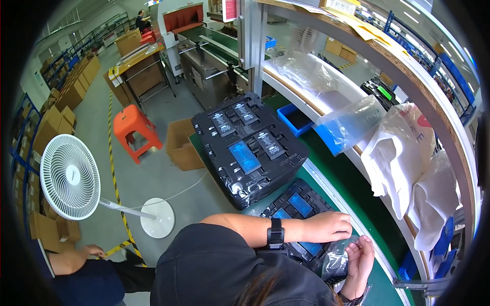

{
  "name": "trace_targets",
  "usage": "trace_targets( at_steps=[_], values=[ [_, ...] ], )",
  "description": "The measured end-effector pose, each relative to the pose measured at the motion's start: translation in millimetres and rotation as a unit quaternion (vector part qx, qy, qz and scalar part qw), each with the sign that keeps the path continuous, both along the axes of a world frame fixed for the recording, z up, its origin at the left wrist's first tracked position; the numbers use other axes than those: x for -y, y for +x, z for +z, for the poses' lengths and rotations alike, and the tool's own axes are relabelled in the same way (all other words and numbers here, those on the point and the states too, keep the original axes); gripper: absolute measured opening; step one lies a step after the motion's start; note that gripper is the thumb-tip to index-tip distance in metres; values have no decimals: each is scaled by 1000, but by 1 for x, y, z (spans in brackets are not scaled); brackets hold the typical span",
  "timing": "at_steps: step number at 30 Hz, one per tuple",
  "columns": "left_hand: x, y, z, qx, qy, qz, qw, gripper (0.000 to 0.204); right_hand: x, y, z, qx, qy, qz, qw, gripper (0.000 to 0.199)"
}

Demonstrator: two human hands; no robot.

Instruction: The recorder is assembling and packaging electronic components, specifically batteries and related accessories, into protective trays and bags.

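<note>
My left hand (327, 227) reaches over a black plastic tray (293, 189), fingers closed in a pinch. Whatever its fingertips hold is too small to tell. Just below and to the right, my right hand (360, 258) has its fingers bent round the edge of a clear plastic bag (336, 259), which hangs crinkled between both hands. In the tray lie several flat batteries with blue faces (300, 204), partly hidden by my left arm. Beyond it stands a stack of black trays (240, 188), its top one holding black batteries (269, 144) and a blue one (245, 156).
A blue bin (295, 120) sits behind the stack on the green bench. White sheets and plastic bags (395, 148) hang over the right-hand shelf. To the left are a cardboard box (185, 145), an orange stool (133, 131), a white fan (70, 176) and another person's hand (92, 251).
</note>
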State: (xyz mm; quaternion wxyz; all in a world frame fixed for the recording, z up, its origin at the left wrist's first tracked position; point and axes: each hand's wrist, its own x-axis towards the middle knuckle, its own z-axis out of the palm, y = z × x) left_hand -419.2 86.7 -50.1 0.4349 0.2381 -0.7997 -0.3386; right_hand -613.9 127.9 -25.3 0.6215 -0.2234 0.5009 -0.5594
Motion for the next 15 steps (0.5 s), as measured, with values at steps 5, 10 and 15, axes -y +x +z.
trace_targets(
  at_steps=[5, 10, 15],
  values=[
    [-5, -5, 9, 16, 67, -26, 997, 15, -12, -8, 1, -53, -64, -35, 996, 16],
    [0, -18, -18, -20, 98, -1, 995, 11, -31, -39, -7, -412, -160, -122, 889, 36],
    [1, -9, -9, -69, 393, 2, 917, 15, -60, -69, -23, -730, -76, -100, 672, 79]
  ],
)
